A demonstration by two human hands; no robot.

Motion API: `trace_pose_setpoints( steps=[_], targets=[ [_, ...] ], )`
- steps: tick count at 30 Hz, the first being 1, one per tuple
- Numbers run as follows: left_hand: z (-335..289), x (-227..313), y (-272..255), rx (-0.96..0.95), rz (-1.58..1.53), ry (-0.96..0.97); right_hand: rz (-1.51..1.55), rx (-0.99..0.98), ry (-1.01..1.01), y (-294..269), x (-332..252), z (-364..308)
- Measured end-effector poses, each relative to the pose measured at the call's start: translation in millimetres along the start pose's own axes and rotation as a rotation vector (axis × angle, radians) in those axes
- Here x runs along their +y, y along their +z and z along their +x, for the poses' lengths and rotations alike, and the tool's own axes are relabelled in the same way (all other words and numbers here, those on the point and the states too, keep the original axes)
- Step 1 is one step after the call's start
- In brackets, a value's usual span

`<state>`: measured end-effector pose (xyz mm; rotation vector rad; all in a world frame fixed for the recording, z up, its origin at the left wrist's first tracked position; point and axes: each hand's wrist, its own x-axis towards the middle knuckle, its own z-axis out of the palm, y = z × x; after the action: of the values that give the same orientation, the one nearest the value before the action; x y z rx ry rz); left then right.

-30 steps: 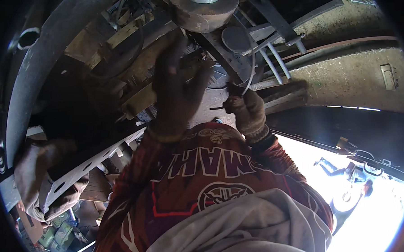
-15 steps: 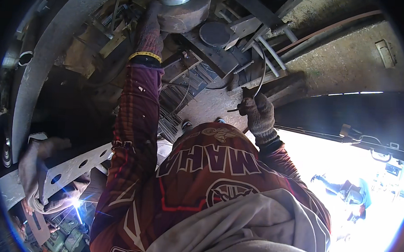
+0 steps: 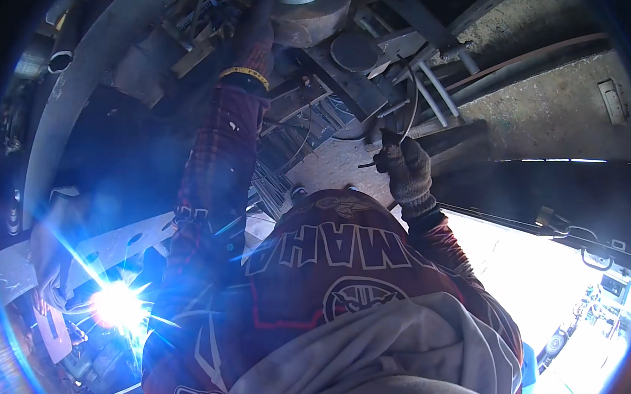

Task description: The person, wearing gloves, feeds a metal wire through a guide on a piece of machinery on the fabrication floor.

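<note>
Curved rod [image 3: 415, 106] | right grip [image 3: 409, 171]: clasping it | left grip [image 3: 256, 31] by round block [image 3: 312, 26]: can't tell

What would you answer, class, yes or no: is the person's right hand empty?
No, the gloved right hand is closed, with a thin curved rod or cable rising from its grip.

Left hand [image 3: 257, 34] farther forward, glare [image 3: 119, 307] bigger

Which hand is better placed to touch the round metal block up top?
Likely the left hand: it's up beside the round metal block, while the right hand is farther away, holding a thin cable.
</note>
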<state>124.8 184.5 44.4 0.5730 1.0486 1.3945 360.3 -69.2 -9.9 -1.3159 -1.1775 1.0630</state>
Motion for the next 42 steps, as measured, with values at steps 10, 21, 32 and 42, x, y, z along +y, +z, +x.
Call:
trace_pose_setpoints(
  steps=[10, 21, 32, 42],
  targets=[
    [-5.6, -8.9, 1.3, 0.011, -0.007, 0.041, 0.033, 0.026, -0.001, 5.5, -5.0, 4.5],
    [2.8, -11.7, 6.5, 0.023, 0.027, 0.08, 0.078, 0.088, 0.007, -7.7, 5.4, -17.1],
    [2.7, -15.6, 7.2, 0.022, 0.015, 0.091, 0.061, 0.041, 0.07, 4.4, -0.6, -23.7],
    [3.7, -12.9, 5.5, 0.0, 0.005, 0.066, 0.065, 0.039, 0.065, 9.3, 5.2, -23.4]
  ],
)
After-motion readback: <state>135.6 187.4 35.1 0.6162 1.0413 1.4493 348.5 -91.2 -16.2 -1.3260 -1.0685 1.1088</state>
